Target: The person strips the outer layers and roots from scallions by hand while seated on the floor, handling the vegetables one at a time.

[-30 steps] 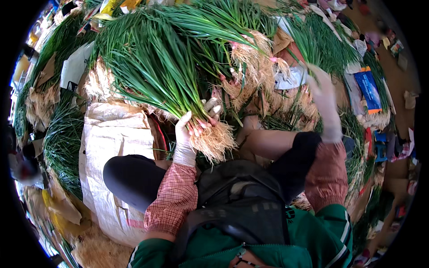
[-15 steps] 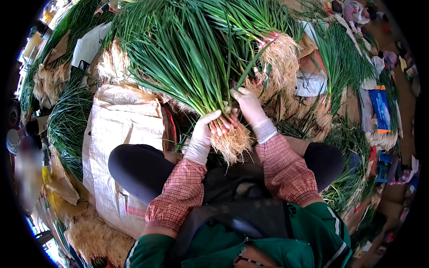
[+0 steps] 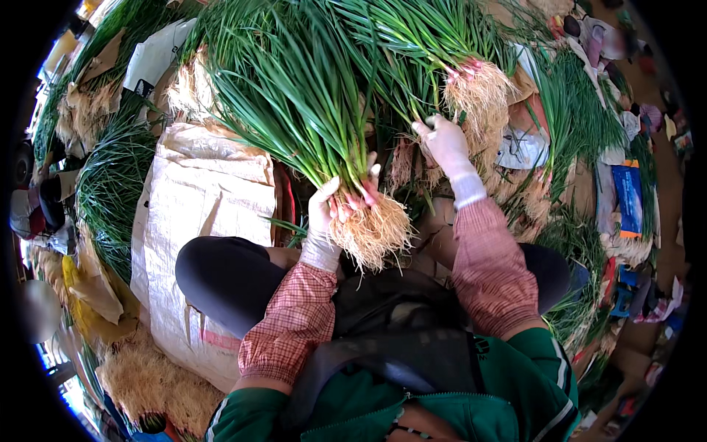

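Note:
My gloved left hand (image 3: pixel 324 214) is closed around a thick bunch of green onions (image 3: pixel 313 121) just above the roots. Pale, stringy roots (image 3: pixel 372 232) hang below its fingers, and the long green leaves fan away from me. To the right, my gloved right hand (image 3: pixel 445 144) is apart from that bunch. Its thumb and fingers are pinched at the lower end of a thin green onion stalk (image 3: pixel 412 107) by the pile. Just beyond it lies another bundle of green onions (image 3: pixel 420 37) with reddish bases and tangled roots (image 3: pixel 479 96).
A white woven sack (image 3: pixel 202 191) lies by my left knee (image 3: pixel 228 280). More green onions (image 3: pixel 114 206) are heaped at the left, and others (image 3: pixel 567 103) at the right. A blue packet (image 3: pixel 627 199) is at the far right. Loose roots (image 3: pixel 151 383) are piled at the lower left.
My right hand has left the held bunch and moved right and away from me to a stalk by the pile. My left hand, still gripping its bunch, has shifted slightly left.

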`<state>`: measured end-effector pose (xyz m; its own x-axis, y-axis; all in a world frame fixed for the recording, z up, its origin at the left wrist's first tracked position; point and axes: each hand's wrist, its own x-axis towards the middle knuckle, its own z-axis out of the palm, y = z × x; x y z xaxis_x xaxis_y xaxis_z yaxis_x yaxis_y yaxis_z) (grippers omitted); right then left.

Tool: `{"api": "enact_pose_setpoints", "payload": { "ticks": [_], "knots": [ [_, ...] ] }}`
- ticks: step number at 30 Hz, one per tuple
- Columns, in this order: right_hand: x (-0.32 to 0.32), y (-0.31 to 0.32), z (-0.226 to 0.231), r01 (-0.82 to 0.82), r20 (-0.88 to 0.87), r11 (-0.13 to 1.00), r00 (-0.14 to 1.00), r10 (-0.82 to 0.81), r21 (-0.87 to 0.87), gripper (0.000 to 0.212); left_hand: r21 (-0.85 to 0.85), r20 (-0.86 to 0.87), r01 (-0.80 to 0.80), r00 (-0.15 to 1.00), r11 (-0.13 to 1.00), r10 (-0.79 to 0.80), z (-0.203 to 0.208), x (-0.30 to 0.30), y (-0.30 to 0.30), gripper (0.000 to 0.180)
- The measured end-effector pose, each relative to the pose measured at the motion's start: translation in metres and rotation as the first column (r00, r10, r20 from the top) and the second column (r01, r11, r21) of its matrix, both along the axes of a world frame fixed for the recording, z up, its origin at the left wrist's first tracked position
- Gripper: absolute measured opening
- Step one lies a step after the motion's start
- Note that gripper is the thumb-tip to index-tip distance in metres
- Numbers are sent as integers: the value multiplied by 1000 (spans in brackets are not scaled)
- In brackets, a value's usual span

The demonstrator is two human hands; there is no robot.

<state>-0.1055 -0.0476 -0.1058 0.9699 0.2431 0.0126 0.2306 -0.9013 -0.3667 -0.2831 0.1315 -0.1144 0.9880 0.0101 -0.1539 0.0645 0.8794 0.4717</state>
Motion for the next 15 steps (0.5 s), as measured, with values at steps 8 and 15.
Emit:
{"api": "enact_pose_setpoints", "payload": {
  "ticks": [8,15],
  "knots": [
    [-87,-4,11,-327,-451,854,741,498,405,56,-148,75,252,967,956,-243,-47,0,15,53],
    [-66,56,-13,-55,-312,968,941,132,246,30,187,-162,228,967,956,-199,-34,1,4,45]
  ]
}}
